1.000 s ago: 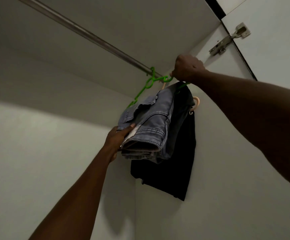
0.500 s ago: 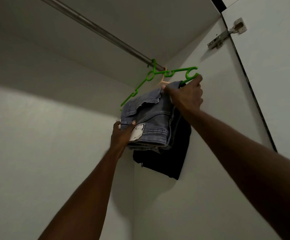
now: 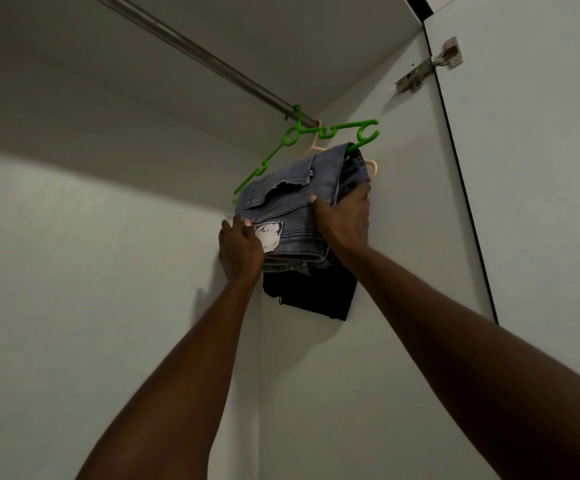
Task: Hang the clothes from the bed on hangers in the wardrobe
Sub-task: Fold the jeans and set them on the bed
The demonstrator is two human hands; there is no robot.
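White-panelled wardrobe interior (image 3: pixel 108 306) holds a round metal rail (image 3: pixel 191 50) near the top. Two garments hang at the rail's right end, against the side wall: folded grey-blue denim jeans (image 3: pixel 302 209) draped over a bright green plastic hanger (image 3: pixel 330 135), and behind them a black garment (image 3: pixel 316 292) on a pale peach hanger (image 3: pixel 373 166). Left hand (image 3: pixel 241 251) grips the jeans' lower left edge, fingers curled round the fold. Right hand (image 3: pixel 345 220) lies across the right side, thumb on the denim; can't tell if it's gripping or just pressing. Risk: uneven tugging slides the jeans off the bar, or tilts the hook off the rail.
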